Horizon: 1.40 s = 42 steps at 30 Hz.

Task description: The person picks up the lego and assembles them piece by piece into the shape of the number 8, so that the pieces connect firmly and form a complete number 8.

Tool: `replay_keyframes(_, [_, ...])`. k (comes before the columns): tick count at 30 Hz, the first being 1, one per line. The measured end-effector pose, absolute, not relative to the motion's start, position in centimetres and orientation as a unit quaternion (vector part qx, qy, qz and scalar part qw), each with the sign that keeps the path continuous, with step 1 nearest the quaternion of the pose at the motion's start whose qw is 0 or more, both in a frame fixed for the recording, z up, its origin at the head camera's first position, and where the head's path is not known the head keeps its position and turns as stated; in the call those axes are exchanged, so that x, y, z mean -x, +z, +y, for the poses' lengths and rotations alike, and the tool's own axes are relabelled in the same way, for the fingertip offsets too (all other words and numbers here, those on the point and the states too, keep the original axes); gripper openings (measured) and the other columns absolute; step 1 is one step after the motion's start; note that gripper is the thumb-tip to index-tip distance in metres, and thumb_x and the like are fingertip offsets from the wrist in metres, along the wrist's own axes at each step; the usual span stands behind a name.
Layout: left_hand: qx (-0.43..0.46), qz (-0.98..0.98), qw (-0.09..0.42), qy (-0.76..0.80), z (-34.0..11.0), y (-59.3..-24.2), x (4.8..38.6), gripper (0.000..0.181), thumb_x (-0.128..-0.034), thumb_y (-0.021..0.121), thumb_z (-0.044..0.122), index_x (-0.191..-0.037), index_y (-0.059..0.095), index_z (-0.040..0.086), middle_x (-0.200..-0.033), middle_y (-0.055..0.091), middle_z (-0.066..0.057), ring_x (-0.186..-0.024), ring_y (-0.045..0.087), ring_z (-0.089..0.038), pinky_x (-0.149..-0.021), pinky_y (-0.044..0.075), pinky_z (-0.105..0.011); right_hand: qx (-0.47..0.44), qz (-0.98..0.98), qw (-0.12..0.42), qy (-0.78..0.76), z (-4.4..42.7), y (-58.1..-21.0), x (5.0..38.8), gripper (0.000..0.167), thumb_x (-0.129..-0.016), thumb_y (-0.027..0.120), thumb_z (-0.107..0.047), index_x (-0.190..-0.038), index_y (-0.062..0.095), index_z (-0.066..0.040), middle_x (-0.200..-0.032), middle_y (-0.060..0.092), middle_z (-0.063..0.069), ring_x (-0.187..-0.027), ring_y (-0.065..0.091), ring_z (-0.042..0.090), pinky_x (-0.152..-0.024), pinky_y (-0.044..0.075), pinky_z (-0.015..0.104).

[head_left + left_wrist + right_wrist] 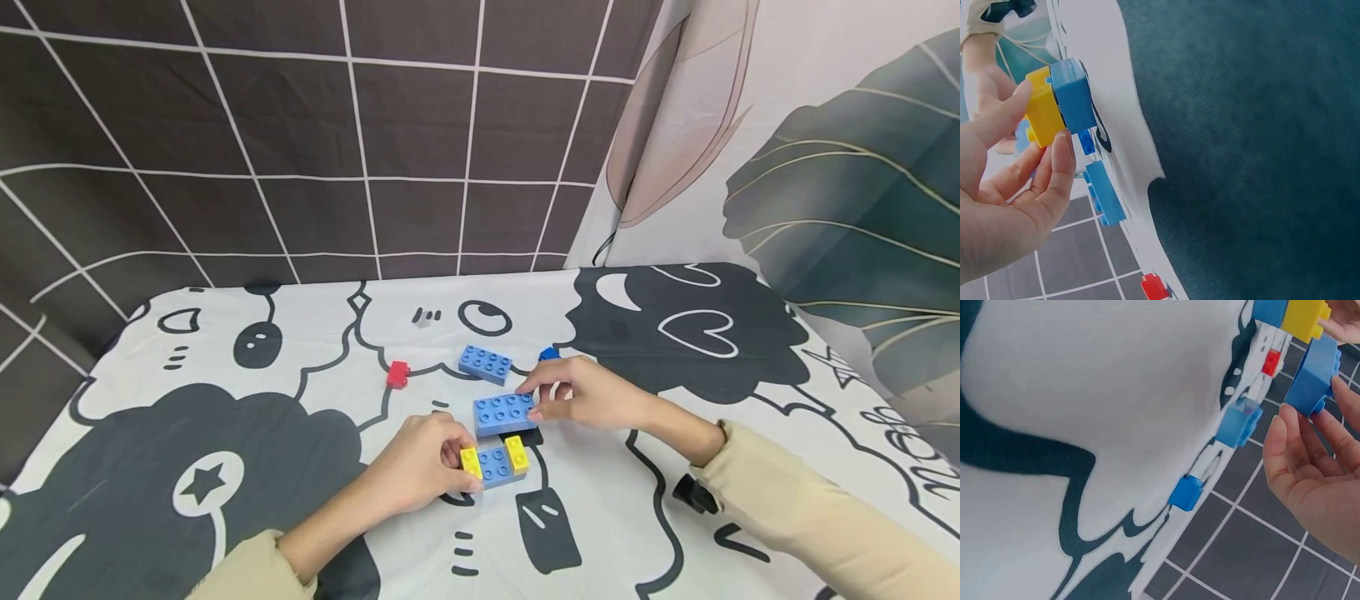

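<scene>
In the head view my left hand (420, 458) pinches the left end of a blue toy building brick (495, 468) that has a yellow brick (470, 462) on that end and a second yellow brick (516, 455) on the other. Thumb and fingers grip the near yellow brick (1045, 115) in the left wrist view. Just behind this assembly, my right hand (592, 396) holds a long blue brick (498, 415) by its right end, studs up. The right wrist view shows that long brick (1313, 378) between thumb and fingers, raised off the cloth.
Another blue brick (485, 364) lies farther back on the patterned cloth (435, 383). To its left is a small red brick (397, 374), and a small darker blue brick (549, 354) sits behind my right hand. A grid-patterned dark cloth (300, 108) hangs at the back.
</scene>
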<state>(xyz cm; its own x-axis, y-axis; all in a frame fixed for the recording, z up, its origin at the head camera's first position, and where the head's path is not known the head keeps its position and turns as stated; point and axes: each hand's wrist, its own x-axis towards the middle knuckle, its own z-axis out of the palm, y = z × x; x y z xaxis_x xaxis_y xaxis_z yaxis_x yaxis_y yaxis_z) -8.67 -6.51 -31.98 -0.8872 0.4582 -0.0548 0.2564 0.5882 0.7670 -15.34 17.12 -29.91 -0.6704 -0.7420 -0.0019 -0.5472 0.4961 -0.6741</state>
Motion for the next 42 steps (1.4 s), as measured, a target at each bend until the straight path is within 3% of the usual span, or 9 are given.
replay_keyframes(15, [-0.207, 0.882, 0.121, 0.407, -6.5, -32.0, 8.6, 0.029, -0.0635, 0.083, 0.011, -0.085, 0.067, -0.001, -0.068, 0.050, 0.001, -0.063, 0.048, -0.011, -0.054, 0.043, -0.021, 0.423, 0.822, 0.157, -0.347, 17.5, -29.0, 14.0, 0.027, -0.080, 0.069, -0.008, -0.106, 0.065, -0.003, -0.098, 0.062, 0.000, -0.078, 0.055, 0.009, -0.070, 0.050, 0.026])
replay_keyframes(28, [-0.226, 0.884, 0.111, 0.394, -6.6, -32.1, 8.7, 0.027, -0.0637, 0.083, 0.012, -0.080, 0.065, 0.001, -0.069, 0.050, 0.002, -0.062, 0.049, -0.011, -0.054, 0.043, -0.022, 0.455, 0.796, 0.167, -0.363, 16.6, -29.6, 13.4, 0.024, -0.079, 0.068, -0.003, -0.103, 0.066, -0.003, -0.092, 0.062, -0.003, -0.074, 0.055, 0.006, -0.069, 0.050, 0.025])
replay_keyframes(42, [-0.234, 0.892, 0.100, 0.375, -6.6, -31.9, 8.7, 0.027, -0.0637, 0.083, 0.014, -0.079, 0.064, 0.002, -0.067, 0.049, 0.002, -0.061, 0.047, -0.010, -0.053, 0.040, -0.022, 0.442, 0.802, 0.166, -0.366, 16.4, -30.2, 13.1, 0.024, -0.080, 0.067, -0.003, -0.103, 0.066, -0.003, -0.090, 0.062, -0.005, -0.073, 0.055, 0.005, -0.069, 0.050, 0.024])
